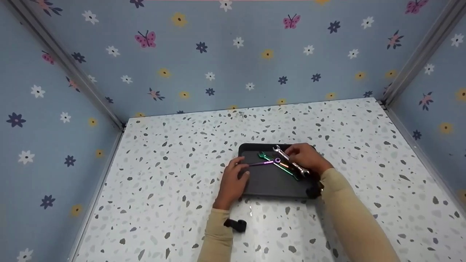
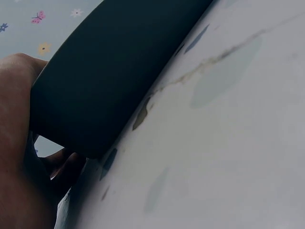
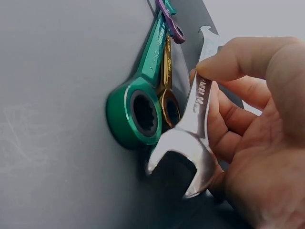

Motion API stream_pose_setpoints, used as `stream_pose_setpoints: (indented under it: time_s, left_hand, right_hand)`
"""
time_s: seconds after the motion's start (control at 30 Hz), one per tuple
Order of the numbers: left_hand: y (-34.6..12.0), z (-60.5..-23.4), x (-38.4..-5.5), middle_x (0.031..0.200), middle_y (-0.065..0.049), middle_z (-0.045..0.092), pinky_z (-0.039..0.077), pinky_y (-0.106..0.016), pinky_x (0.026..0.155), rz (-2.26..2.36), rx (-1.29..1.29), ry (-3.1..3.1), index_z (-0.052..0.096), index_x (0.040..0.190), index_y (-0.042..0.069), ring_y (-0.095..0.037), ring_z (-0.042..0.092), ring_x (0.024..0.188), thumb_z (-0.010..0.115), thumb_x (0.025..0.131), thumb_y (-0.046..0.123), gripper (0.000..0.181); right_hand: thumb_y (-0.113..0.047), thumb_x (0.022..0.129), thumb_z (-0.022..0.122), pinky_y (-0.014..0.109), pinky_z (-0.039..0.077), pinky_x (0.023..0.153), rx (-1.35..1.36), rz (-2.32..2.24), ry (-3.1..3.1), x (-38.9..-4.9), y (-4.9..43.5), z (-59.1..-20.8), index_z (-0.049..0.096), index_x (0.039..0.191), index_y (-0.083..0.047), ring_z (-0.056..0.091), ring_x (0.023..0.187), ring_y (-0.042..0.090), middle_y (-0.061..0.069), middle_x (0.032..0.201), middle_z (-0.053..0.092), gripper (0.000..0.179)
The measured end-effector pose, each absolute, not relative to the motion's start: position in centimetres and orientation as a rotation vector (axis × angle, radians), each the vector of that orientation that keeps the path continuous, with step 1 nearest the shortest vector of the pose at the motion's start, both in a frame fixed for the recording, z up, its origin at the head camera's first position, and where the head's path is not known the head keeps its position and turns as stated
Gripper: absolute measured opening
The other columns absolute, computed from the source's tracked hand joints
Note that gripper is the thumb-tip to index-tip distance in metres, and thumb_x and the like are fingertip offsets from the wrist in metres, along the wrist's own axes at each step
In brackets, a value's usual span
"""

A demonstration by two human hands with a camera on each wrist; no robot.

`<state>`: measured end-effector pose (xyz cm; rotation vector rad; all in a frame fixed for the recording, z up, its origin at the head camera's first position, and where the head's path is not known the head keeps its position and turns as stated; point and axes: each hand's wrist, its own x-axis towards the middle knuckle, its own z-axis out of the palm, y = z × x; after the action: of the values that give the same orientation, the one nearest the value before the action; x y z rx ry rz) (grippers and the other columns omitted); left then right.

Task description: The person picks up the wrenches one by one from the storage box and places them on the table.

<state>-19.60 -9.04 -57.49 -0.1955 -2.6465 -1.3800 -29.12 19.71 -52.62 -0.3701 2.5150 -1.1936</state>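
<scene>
A silver combination wrench [image 3: 196, 112] is pinched between the thumb and fingers of my right hand [image 1: 306, 157], its open jaw toward the camera in the right wrist view. Beneath it, a green ratcheting wrench [image 3: 135, 114] and a gold one [image 3: 167, 90] lie in a dark tray [image 1: 269, 185]. Across the green wrench rests a purple wrench [image 1: 267, 162], its far end close to the fingertips of my left hand [image 1: 233, 182]. That left hand grips the tray's left rim; in the left wrist view the tray's outer wall [image 2: 109, 71] hides part of its fingers.
The tray stands on a white speckled table [image 1: 164, 182]. Blue flowered panels [image 1: 225, 54] close in the back and both sides. A black wrist camera [image 1: 238, 225] sits on the left sleeve, and another [image 1: 314, 191] is by the right wrist.
</scene>
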Motion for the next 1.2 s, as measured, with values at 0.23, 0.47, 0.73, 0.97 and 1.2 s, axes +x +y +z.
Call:
stream_pose_setpoints:
  time_s: [0.23, 0.47, 0.73, 0.97, 1.2]
  left_hand:
    - [-9.11, -57.38, -19.55, 0.148, 0.0, 0.048, 0.032, -0.042, 0.114, -1.378, -0.222, -2.636, 0.07, 0.12, 0.007, -0.022, 0.038, 0.141, 0.063, 0.098, 0.019, 0.026]
    - [-9.05, -57.3, -19.53, 0.148, 0.003, 0.048, 0.031, -0.042, 0.115, -1.368, -0.21, -2.645, 0.071, 0.12, 0.008, -0.022, 0.039, 0.141, 0.063, 0.098, 0.019, 0.026]
    - [-9.08, -57.4, -19.54, 0.148, 0.003, 0.049, 0.031, -0.041, 0.115, -1.367, -0.203, -2.642, 0.071, 0.12, 0.008, -0.022, 0.039, 0.14, 0.063, 0.097, 0.018, 0.026]
    - [-9.09, -57.39, -19.5, 0.148, 0.003, 0.048, 0.031, -0.043, 0.115, -1.359, -0.21, -2.642, 0.071, 0.121, 0.009, -0.022, 0.039, 0.141, 0.063, 0.098, 0.019, 0.026]
    - [-9.14, -57.54, -19.58, 0.149, -0.002, 0.048, 0.032, -0.043, 0.114, -1.36, -0.238, -2.635, 0.07, 0.121, 0.007, -0.023, 0.038, 0.141, 0.062, 0.099, 0.019, 0.026]
  right_hand:
    - [-0.002, 0.079, 0.065, 0.033, 0.05, 0.074, -0.355, -1.244, 2.481, -28.92, 19.9, -52.49, 0.072, 0.107, -0.001, 0.06, 0.081, 0.02, 0.008, 0.091, 0.068, 0.029]
    - [-0.005, 0.083, 0.067, 0.035, 0.048, 0.079, -0.338, -1.259, 2.464, -28.84, 20.06, -52.56, 0.074, 0.109, -0.005, 0.059, 0.087, 0.022, 0.008, 0.097, 0.068, 0.027]
    - [-0.006, 0.084, 0.066, 0.035, 0.049, 0.078, -0.325, -1.302, 2.437, -28.81, 20.08, -52.53, 0.073, 0.112, -0.005, 0.059, 0.088, 0.023, 0.009, 0.099, 0.067, 0.029]
    - [-0.004, 0.086, 0.065, 0.031, 0.049, 0.075, -0.302, -1.371, 2.429, -28.8, 20.32, -52.49, 0.07, 0.116, -0.002, 0.058, 0.084, 0.021, 0.009, 0.095, 0.066, 0.03]
    - [-0.003, 0.087, 0.065, 0.031, 0.049, 0.072, -0.298, -1.434, 2.427, -28.7, 20.48, -52.29, 0.069, 0.115, 0.0, 0.057, 0.081, 0.021, 0.011, 0.093, 0.065, 0.029]
